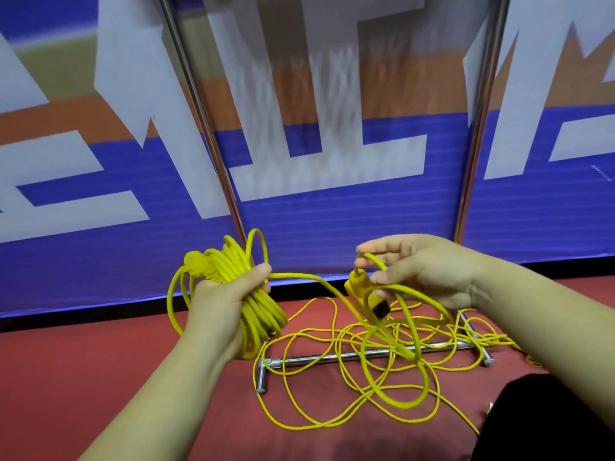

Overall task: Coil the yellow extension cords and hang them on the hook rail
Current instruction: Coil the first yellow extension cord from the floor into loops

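My left hand (229, 294) grips a thick coil of yellow extension cord (233, 271), its loops hanging below my fist. One strand runs from the coil rightward to my right hand (429, 271), which pinches the cord close to its yellow plug end (361, 289); the plug dangles under my fingers with a dark tip. More loose yellow cord (349, 371) lies tangled on the red floor below both hands. No hook rail is in view.
A chrome stand base (332, 357) lies on the red floor under the tangle. Two chrome poles (213, 144) rise in front of a blue, white and orange banner wall. A dark shape (549, 424) fills the lower right corner.
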Motion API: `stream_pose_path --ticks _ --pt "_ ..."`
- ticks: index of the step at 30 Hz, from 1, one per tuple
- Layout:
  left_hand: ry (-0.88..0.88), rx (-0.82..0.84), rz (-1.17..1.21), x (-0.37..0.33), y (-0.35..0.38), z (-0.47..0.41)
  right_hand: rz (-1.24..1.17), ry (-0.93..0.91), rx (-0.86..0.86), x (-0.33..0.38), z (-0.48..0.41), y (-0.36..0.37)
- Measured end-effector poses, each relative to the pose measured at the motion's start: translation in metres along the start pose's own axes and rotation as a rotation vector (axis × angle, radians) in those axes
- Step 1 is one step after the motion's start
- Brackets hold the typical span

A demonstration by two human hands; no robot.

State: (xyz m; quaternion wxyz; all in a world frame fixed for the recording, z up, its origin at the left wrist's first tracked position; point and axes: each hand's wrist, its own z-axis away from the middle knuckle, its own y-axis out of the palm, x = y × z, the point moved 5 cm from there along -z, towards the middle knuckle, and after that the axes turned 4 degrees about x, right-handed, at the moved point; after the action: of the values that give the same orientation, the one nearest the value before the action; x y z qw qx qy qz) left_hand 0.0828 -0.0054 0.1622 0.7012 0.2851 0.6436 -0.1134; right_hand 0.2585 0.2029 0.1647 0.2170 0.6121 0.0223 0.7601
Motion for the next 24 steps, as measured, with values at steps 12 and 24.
stream_pose_path --ticks 12,24 --pt "0.197 0.110 -0.348 0.016 0.060 0.023 -0.314 -0.170 0.015 0.029 -0.005 0.028" --pt "0.134 -0.016 -0.319 0.020 0.060 0.009 0.428 -0.043 -0.009 0.023 0.007 0.011"
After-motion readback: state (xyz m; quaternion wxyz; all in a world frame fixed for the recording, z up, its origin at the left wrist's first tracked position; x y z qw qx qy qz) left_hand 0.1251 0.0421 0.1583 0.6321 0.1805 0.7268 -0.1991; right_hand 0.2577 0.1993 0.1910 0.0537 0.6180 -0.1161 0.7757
